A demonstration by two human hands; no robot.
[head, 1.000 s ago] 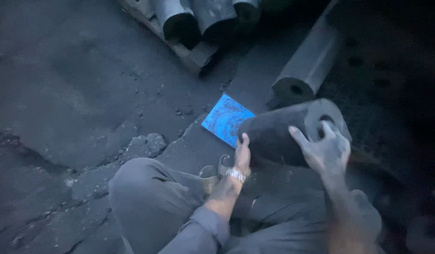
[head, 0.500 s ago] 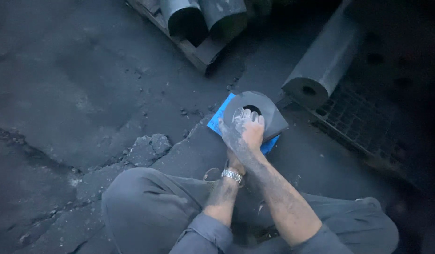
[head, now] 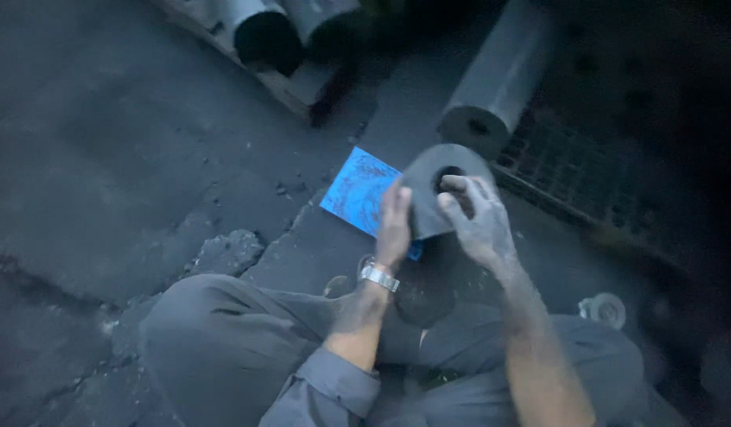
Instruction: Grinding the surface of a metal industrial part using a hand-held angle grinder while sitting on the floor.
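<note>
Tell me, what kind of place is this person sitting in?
Probably a workshop or factory yard. Grey cylinders lie on a cracked concrete floor, some on a wooden pallet, beside a metal grate. Both dusty hands hold one cylinder.

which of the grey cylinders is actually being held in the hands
The short grey cylinder with the hole in its end, gripped by the left hand and right hand. The long cylinder lies untouched on the ground.
</note>
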